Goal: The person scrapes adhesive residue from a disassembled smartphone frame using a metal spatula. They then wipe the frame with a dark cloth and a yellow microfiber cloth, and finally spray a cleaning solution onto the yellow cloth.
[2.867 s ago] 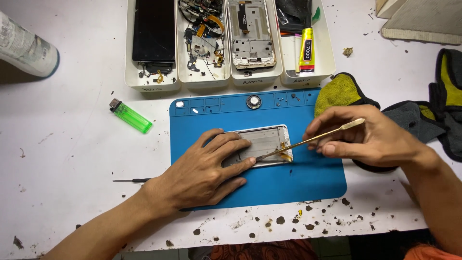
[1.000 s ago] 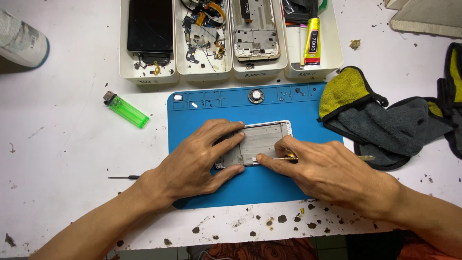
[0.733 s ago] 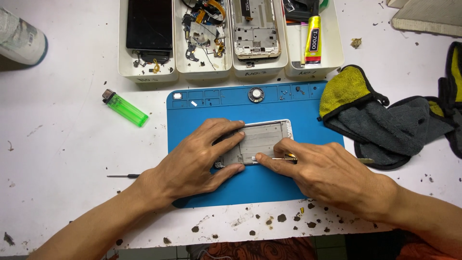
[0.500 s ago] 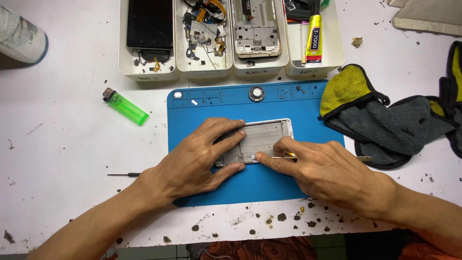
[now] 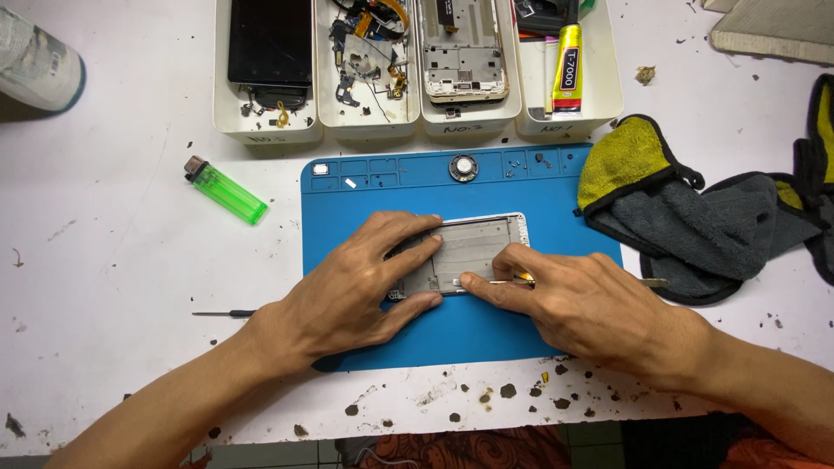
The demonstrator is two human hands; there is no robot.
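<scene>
From the head camera, you have a stripped phone frame [image 5: 473,254] lying flat near the middle of the blue repair mat [image 5: 373,195]. Your left hand [image 5: 352,291] is spread over its left half, fingers flat and pressing down, thumb along the near edge; it pins the frame without closing around it. Your right hand [image 5: 599,308] is clenched around a thin metal spudger [image 5: 656,282], whose tail pokes out to the right while the blade runs under your forefinger to the frame's near edge, close by a small gold-coloured flex piece.

The frame looks largely emptied already: a pale grey inner plate inside a white rim, with no screen and no board on it. What is left, judging by the blade's position, is work along that lower right edge; whether the tip is under something or only resting there is hard to tell at this size.

Behind the mat, four white trays [image 5: 599,117] hold a dark screen panel, loose flex parts, a second frame [image 5: 460,52] and a yellow glue tube [image 5: 566,69]. A green lighter [image 5: 226,191] and a slim screwdriver [image 5: 224,313] lie to the left, and grey-and-yellow cloths [image 5: 686,217] to the right.
</scene>
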